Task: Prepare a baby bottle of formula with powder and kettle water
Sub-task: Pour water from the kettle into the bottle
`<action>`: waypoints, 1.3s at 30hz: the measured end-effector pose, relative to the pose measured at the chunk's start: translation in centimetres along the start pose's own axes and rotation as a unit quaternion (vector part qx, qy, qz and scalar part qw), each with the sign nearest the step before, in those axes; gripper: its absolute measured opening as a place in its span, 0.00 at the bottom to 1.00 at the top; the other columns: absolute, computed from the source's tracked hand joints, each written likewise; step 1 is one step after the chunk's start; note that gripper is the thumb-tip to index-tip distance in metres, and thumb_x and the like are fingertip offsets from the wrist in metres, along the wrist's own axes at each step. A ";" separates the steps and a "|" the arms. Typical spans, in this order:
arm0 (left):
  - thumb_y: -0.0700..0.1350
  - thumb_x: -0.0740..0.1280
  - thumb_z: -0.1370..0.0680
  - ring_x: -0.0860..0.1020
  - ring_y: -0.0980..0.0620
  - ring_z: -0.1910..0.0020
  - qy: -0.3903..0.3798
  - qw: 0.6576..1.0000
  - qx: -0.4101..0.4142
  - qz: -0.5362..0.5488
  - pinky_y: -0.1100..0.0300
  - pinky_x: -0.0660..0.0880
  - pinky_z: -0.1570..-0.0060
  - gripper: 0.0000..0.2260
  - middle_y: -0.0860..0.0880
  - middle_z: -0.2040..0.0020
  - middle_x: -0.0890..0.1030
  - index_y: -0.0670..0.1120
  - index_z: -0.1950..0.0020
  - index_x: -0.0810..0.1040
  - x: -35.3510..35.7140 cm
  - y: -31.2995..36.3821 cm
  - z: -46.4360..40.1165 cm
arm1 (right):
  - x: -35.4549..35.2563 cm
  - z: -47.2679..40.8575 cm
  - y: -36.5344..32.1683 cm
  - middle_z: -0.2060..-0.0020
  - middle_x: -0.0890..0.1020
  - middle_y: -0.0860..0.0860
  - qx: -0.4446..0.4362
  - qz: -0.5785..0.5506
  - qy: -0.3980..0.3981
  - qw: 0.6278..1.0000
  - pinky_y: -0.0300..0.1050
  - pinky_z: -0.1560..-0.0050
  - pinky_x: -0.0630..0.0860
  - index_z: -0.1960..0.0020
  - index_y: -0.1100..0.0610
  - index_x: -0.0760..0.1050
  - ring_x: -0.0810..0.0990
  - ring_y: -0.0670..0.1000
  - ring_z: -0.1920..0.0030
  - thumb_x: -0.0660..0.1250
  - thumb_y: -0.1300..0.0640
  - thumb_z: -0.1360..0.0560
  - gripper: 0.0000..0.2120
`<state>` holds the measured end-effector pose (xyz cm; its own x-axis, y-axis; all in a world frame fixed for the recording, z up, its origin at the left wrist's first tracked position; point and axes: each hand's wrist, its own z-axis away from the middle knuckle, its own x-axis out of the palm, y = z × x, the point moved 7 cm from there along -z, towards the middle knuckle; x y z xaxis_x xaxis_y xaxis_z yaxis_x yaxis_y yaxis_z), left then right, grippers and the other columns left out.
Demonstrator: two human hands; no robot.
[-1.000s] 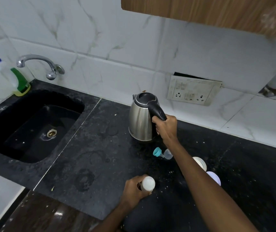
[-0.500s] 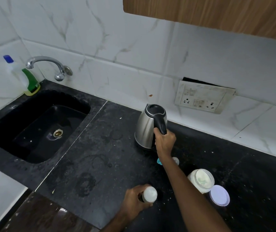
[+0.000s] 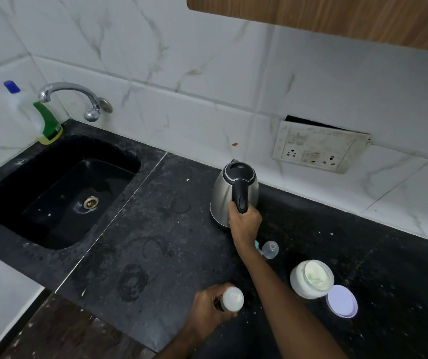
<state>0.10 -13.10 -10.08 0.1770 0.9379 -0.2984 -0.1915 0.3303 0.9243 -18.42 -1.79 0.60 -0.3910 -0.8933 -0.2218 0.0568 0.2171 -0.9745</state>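
A steel kettle [image 3: 223, 198] with a black lid and handle stands on the black counter [image 3: 155, 242] near the wall. My right hand [image 3: 244, 224] is closed around the lower part of its handle. Near the counter's front edge my left hand [image 3: 207, 310] grips the baby bottle [image 3: 232, 298], whose whitish open top faces up. A clear teat with a teal ring [image 3: 268, 250] lies behind my right forearm. The white powder jar [image 3: 311, 279] stands open at the right, its pale lid [image 3: 342, 301] lying beside it.
A black sink [image 3: 59, 193] with a chrome tap [image 3: 78, 98] fills the left side. A dish-soap bottle [image 3: 36, 115] stands in the sink's far corner. A wall socket plate [image 3: 316, 147] sits behind the kettle, and a wooden cabinet [image 3: 337, 19] hangs overhead.
The view has shifted, so everything sits lower and further right in the frame. My right hand has slid lower on the kettle handle. The left hand still holds the bottle.
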 end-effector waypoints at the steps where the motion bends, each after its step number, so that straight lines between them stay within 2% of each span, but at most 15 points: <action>1: 0.46 0.84 0.35 0.80 0.65 0.38 0.001 1.000 0.001 -0.001 0.64 0.77 0.37 0.28 0.60 0.39 0.84 0.62 0.39 0.81 0.0 0.1 0.0 | 0.3 0.2 0.1 0.77 0.72 0.45 0.004 0.003 -0.002 1.000 0.40 0.70 0.71 0.71 0.53 0.70 0.71 0.43 0.75 0.72 0.60 0.27 0.17; 5: 0.44 0.84 0.35 0.80 0.67 0.39 0.002 1.000 0.002 -0.002 0.69 0.76 0.39 0.28 0.60 0.40 0.83 0.64 0.40 0.80 0.0 0.3 0.2 | 1.1 0.4 0.2 0.72 0.76 0.47 0.002 0.026 0.007 1.000 0.40 0.65 0.71 0.64 0.60 0.76 0.74 0.43 0.71 0.72 0.58 0.25 0.11; 8: 0.45 0.84 0.35 0.81 0.63 0.39 0.006 1.000 0.002 0.008 0.62 0.78 0.37 0.28 0.59 0.39 0.84 0.62 0.39 0.82 0.0 0.1 0.1 | 1.5 0.1 -0.3 0.70 0.79 0.50 0.002 0.042 0.029 0.999 0.42 0.63 0.73 0.61 0.62 0.77 0.77 0.49 0.69 0.71 0.57 0.23 0.11; 10: 0.45 0.84 0.36 0.81 0.61 0.38 0.004 1.000 -0.001 0.012 0.58 0.79 0.36 0.28 0.58 0.39 0.84 0.59 0.38 0.83 0.0 -0.2 0.0 | 2.0 -0.3 -0.3 0.67 0.81 0.53 0.007 0.054 0.043 0.998 0.48 0.61 0.78 0.59 0.62 0.78 0.81 0.54 0.65 0.71 0.55 0.23 0.11; 13: 0.46 0.83 0.35 0.82 0.58 0.37 -0.002 1.000 -0.001 0.013 0.55 0.79 0.35 0.28 0.58 0.38 0.84 0.55 0.36 0.83 0.2 -0.5 -0.1 | 3.2 -0.5 -0.6 0.65 0.82 0.55 0.018 0.057 0.045 0.997 0.54 0.56 0.81 0.56 0.61 0.78 0.82 0.56 0.61 0.70 0.53 0.23 0.11; 19: 0.47 0.83 0.32 0.82 0.55 0.36 -0.008 1.000 0.008 0.007 0.53 0.79 0.36 0.27 0.57 0.37 0.84 0.56 0.34 0.83 0.1 -0.5 -0.3 | 4.0 -1.2 -1.2 0.68 0.79 0.54 0.020 0.045 0.066 0.997 0.53 0.57 0.78 0.59 0.64 0.77 0.79 0.56 0.64 0.71 0.56 0.24 0.11; 23: 0.49 0.83 0.32 0.81 0.57 0.36 -0.018 1.000 0.009 0.009 0.53 0.79 0.35 0.28 0.59 0.37 0.84 0.56 0.34 0.82 0.1 -0.4 -0.4 | 4.1 -1.6 -0.9 0.68 0.80 0.53 0.026 0.044 0.051 0.997 0.50 0.59 0.78 0.60 0.63 0.76 0.79 0.54 0.65 0.70 0.57 0.25 0.10; 27: 0.48 0.83 0.33 0.82 0.57 0.36 -0.022 1.000 0.009 0.013 0.53 0.79 0.35 0.28 0.58 0.37 0.84 0.55 0.34 0.83 0.0 -0.4 -0.5 | 4.0 -2.1 -1.1 0.67 0.80 0.53 0.036 0.039 0.048 0.997 0.44 0.60 0.74 0.60 0.61 0.75 0.79 0.53 0.64 0.70 0.58 0.24 0.09; 32: 0.47 0.83 0.33 0.82 0.56 0.37 -0.016 1.000 0.016 0.016 0.52 0.79 0.36 0.27 0.58 0.38 0.84 0.55 0.34 0.83 -0.1 -0.2 -0.3 | 4.2 -2.2 -0.9 0.67 0.80 0.52 0.038 0.023 0.043 0.998 0.44 0.59 0.75 0.60 0.61 0.76 0.78 0.51 0.64 0.70 0.56 0.22 0.11; 36: 0.45 0.83 0.32 0.82 0.57 0.37 -0.022 0.999 0.025 0.021 0.54 0.79 0.36 0.27 0.60 0.38 0.84 0.55 0.35 0.83 -0.1 0.4 -0.3 | 4.3 -2.1 -1.0 0.68 0.78 0.50 0.033 0.009 0.038 0.999 0.34 0.62 0.72 0.62 0.57 0.73 0.75 0.46 0.67 0.70 0.52 0.20 0.15; 39: 0.45 0.83 0.32 0.82 0.57 0.37 -0.024 0.999 0.024 0.024 0.55 0.79 0.36 0.26 0.59 0.38 0.84 0.54 0.35 0.83 -0.1 0.6 -0.1 | 4.2 -2.0 -1.3 0.66 0.79 0.48 0.039 0.006 0.017 0.999 0.24 0.63 0.69 0.59 0.56 0.74 0.75 0.42 0.64 0.70 0.49 0.20 0.14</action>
<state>-0.18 -13.02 -9.50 0.2155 0.9460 -0.2420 -0.1557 0.2780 0.9479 -22.01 -5.05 1.05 -0.4203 -0.8771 -0.2326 0.1321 0.1945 -0.9720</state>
